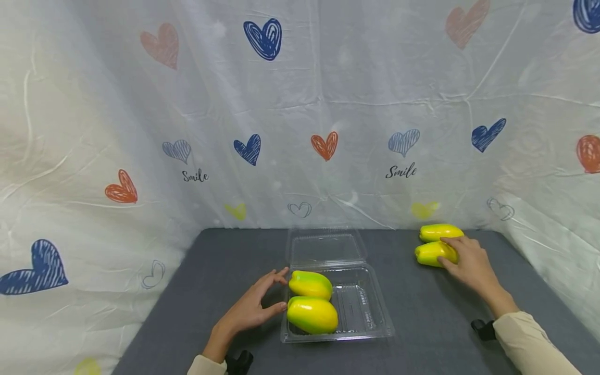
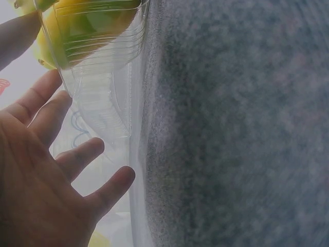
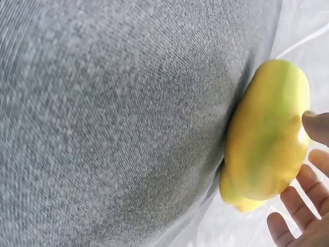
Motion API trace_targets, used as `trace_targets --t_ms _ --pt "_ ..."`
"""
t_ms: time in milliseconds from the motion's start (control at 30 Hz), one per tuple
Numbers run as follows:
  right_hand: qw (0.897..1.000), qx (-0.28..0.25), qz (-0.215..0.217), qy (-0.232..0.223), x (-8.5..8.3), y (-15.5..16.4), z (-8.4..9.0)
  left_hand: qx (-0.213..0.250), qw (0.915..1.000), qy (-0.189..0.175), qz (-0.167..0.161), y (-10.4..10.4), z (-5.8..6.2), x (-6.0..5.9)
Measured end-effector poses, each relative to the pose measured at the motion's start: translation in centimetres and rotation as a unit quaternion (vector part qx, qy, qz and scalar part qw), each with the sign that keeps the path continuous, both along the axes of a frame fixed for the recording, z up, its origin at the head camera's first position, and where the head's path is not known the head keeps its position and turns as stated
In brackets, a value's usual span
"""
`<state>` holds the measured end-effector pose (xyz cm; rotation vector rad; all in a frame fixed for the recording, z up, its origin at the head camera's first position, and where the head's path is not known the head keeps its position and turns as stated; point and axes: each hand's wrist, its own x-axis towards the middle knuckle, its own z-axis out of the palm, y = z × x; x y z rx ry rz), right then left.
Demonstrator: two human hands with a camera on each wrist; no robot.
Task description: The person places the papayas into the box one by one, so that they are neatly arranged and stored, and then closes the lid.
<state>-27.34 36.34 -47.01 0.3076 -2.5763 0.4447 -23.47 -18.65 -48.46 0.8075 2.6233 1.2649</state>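
A clear plastic clamshell box lies open mid-table, its lid flat behind it. Two yellow-green fruits fill its left half. My left hand is beside the box's left wall with its fingers spread and straight, holding nothing. In the left wrist view the fingers are just short of the box. At the back right lie two more fruits. My right hand reaches over the nearer one, which rests on the table. In the right wrist view my thumb touches that fruit.
The table is covered in grey cloth. A white sheet printed with hearts hangs close behind and along both sides. The fruits at the right lie near the sheet's back corner. A black wrist mount sits by my right sleeve.
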Motion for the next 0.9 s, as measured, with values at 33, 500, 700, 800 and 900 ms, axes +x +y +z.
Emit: trace_targets --t_ms 33,500,700,800,900 --pt "1.0 0.002 -0.001 0.002 -0.01 0.06 -0.01 0.0 1.0 0.0 0.0 0.0 0.0 0.0" --pt "0.999 -0.019 0.029 -0.025 -0.04 0.45 -0.19 0.001 1.0 0.004 -0.001 -0.07 -0.14 -0.09" --pt "0.998 -0.026 0.048 -0.026 -0.06 0.61 -0.37 -0.002 1.0 0.003 0.003 -0.1 -0.09 -0.11" --pt "0.998 -0.031 0.046 -0.04 -0.04 0.67 -0.55 -0.004 1.0 0.005 0.004 -0.09 -0.11 -0.07" --pt "0.997 -0.036 0.046 -0.045 -0.07 0.78 -0.8 -0.003 1.0 0.007 0.005 -0.07 -0.17 -0.05"
